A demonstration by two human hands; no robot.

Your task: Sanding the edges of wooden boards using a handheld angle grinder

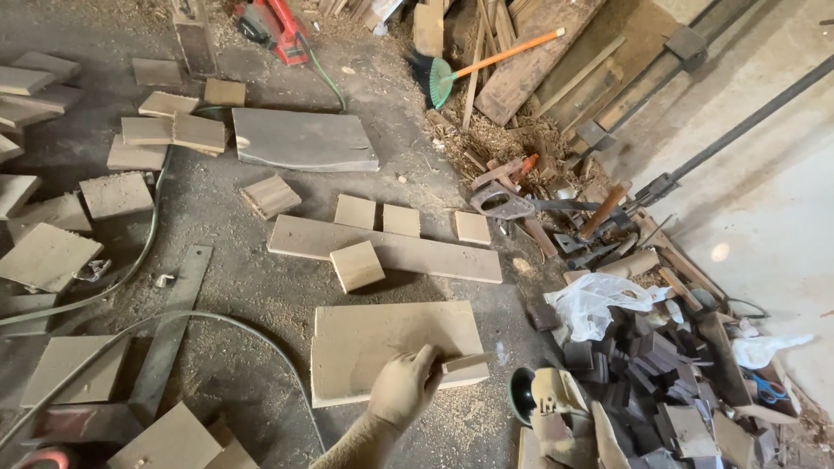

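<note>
1. A cluttered workshop floor, seen from above: the one container-like thing in view is a crumpled white plastic bag [595,302] lying at the edge of a heap of dark wood offcuts [660,373] on the right; what the bag holds cannot be made out.

2. One gloved hand [404,386], dusted pale with sawdust, reaches up from the bottom edge of the frame and grips a small wooden block [463,369] between thumb and curled fingers. Which hand it is cannot be told with certainty (it reads as the right), and no second hand is in view.

3. The block sits at the lower right corner of a wide, pale board [391,347] lying flat on the floor, touching or just above it.

4. Beyond that board lies a long plank [408,254] with a square block [357,266] resting on its near edge and three more squares just behind it.

5. More flat, squarish cut pieces are scattered to the left, with a grey slab [304,139] farther off and a green hose [139,252] snaking between them.

6. At the top, an orange-handled broom [486,61] lies among shavings; a hand saw [504,204] rests near the tool pile.

7. The concrete floor is gritty with sawdust throughout.
</note>
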